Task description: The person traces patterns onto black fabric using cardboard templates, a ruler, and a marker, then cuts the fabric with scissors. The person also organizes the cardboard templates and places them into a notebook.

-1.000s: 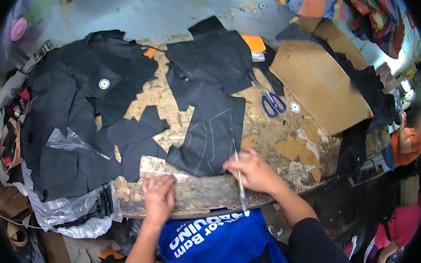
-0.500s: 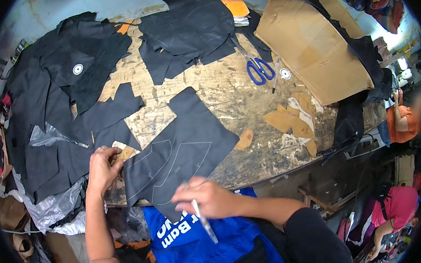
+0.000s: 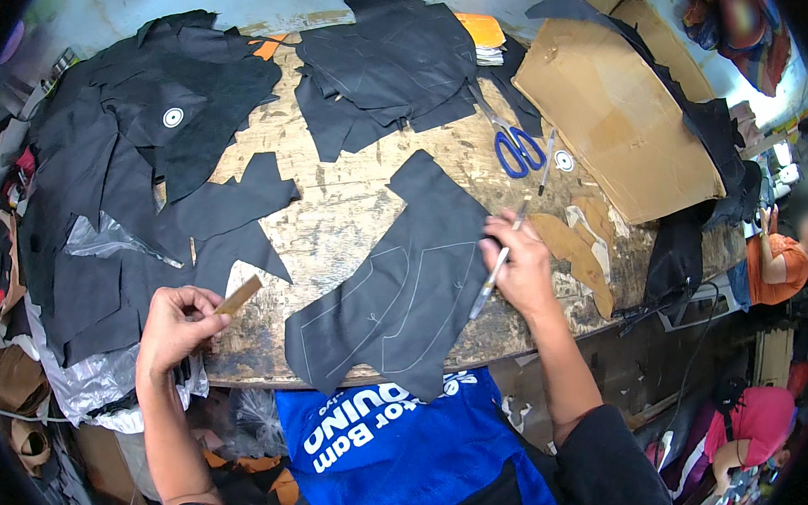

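My left hand (image 3: 180,325) pinches a small flat brown strip (image 3: 239,296) between thumb and fingers, left of a black leather-like piece (image 3: 402,281). That piece lies flat near the table's front edge, its lower tips reaching over the edge. Pale drawn outlines with small marks show on it. At its right edge, my right hand (image 3: 524,267) is closed around a slim pale pen (image 3: 489,284), which slants down over the piece. Some fingers of this hand touch or hover at the edge; I cannot tell which. Tan pattern-like pieces (image 3: 575,249) lie beside it, partly hidden.
Black sheets (image 3: 87,201) heap at the left; another black stack (image 3: 388,54) lies at the back. Blue-handled scissors (image 3: 519,151) and a pen (image 3: 546,167) rest near a cardboard box (image 3: 617,122). People in orange (image 3: 777,266) and pink (image 3: 764,423) are at the far right.
My right hand has moved from the piece's near edge to its right edge, still with the pen. The marked piece has shifted right. My left hand now holds the brown strip clear of it.
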`<action>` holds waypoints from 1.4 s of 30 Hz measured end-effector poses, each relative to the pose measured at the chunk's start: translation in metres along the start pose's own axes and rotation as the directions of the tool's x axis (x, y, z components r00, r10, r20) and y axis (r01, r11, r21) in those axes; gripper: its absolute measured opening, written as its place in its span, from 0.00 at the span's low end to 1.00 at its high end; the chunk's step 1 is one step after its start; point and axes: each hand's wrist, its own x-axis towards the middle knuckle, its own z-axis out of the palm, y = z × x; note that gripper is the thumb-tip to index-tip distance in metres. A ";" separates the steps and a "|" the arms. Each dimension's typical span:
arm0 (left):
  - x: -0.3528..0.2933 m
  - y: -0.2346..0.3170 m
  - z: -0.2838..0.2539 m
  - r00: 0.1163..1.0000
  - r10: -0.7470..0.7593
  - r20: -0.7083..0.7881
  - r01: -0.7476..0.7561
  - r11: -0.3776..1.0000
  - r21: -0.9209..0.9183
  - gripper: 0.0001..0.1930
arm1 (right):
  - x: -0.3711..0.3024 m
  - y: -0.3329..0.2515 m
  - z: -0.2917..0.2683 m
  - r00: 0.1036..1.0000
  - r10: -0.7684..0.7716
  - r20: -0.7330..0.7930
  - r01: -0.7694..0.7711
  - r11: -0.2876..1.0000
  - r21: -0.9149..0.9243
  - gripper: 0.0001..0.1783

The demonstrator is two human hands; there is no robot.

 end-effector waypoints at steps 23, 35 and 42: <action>0.019 0.022 -0.043 0.985 0.062 0.163 -0.169 0.102 0.980 0.10 | -0.048 -0.093 0.051 0.929 -0.322 0.183 0.237 0.896 0.376 0.15; 0.071 0.090 0.118 0.788 -0.078 0.611 -0.537 0.398 0.743 0.12 | -0.053 -0.065 0.033 0.988 -0.136 0.074 0.105 0.940 0.324 0.10; 0.056 0.059 0.125 0.788 0.607 0.105 -0.498 0.527 0.688 0.17 | -0.052 -0.061 0.037 0.992 -0.120 0.044 0.093 0.917 0.388 0.09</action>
